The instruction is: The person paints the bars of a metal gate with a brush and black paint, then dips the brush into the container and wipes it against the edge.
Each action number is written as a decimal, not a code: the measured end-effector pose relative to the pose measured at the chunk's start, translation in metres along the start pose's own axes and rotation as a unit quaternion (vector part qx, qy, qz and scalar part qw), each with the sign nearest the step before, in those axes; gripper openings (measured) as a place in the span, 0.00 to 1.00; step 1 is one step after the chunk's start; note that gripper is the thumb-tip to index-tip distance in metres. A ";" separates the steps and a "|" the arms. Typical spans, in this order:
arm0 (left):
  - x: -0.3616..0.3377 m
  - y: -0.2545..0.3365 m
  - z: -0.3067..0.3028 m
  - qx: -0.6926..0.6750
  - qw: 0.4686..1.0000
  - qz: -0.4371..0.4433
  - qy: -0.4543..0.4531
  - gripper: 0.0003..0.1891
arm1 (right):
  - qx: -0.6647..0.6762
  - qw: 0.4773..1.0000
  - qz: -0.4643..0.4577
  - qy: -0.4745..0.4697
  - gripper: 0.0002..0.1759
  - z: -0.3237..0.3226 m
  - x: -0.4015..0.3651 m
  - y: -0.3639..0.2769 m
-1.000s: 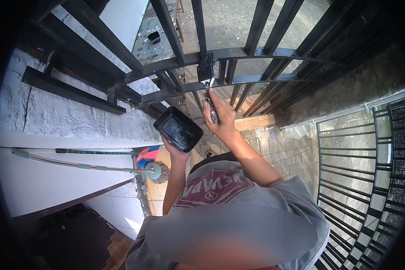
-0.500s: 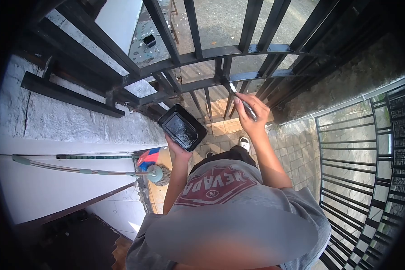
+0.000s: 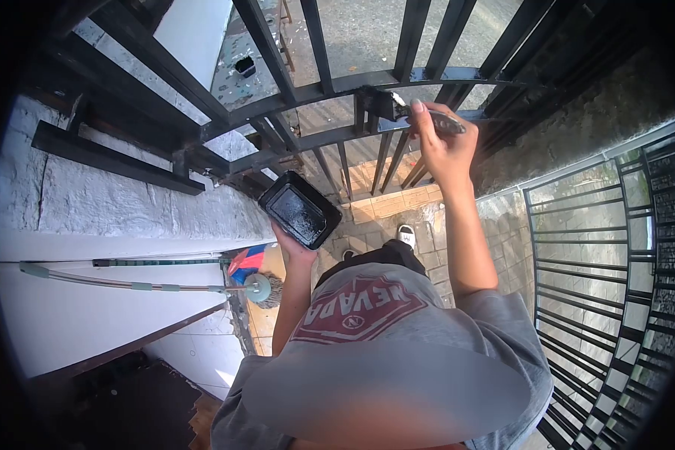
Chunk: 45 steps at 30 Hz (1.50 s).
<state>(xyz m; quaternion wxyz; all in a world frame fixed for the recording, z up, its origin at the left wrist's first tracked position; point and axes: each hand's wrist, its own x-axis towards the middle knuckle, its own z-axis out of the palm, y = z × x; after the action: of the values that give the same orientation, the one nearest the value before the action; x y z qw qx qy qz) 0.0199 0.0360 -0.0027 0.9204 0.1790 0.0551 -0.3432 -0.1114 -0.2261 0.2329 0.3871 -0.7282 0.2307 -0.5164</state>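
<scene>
My right hand (image 3: 448,142) is closed around the dark handle of a paintbrush (image 3: 386,105). The brush's black bristles lie against the black metal fence (image 3: 326,90), at a short upright between its two horizontal rails. In my left hand (image 3: 295,244) is a black rectangular paint tray (image 3: 302,210), gripped at its near edge and tilted a little. Wet black paint shines on the tray's bottom. The tray is below and left of the brush, apart from the fence rails.
A white rough wall ledge (image 3: 120,187) runs along the left. A mop (image 3: 257,289) with a long pole leans below it. A small black container (image 3: 245,67) stands on the ground beyond the fence. Another barred gate (image 3: 577,247) is at the right.
My right hand has moved up and to the right, and the brush has gone from the lower rail up toward the upper rail, now lying flatter. The tray has barely moved.
</scene>
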 end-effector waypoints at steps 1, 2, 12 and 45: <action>-0.002 -0.001 0.004 -0.002 1.000 -0.003 -0.002 0.34 | -0.012 1.000 0.022 -0.007 0.15 0.001 0.013 -0.010; -0.003 -0.003 0.007 -0.005 1.000 -0.006 -0.005 0.34 | -0.028 0.999 0.017 -0.015 0.17 0.002 0.028 -0.018; -0.009 -0.004 0.003 -0.002 1.000 0.003 0.006 0.34 | -0.065 0.997 -0.022 -0.030 0.22 0.026 0.058 0.000; 0.006 -0.003 -0.005 -0.049 0.998 -0.009 0.033 0.33 | -0.195 0.946 -0.256 -0.049 0.09 -0.002 0.076 -0.069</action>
<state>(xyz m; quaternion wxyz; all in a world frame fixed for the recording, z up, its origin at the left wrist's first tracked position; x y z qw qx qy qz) 0.0227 0.0319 -0.0092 0.9227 0.1440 0.1036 -0.3423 -0.0907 -0.2418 0.3326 0.1031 -0.8484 0.1137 -0.5066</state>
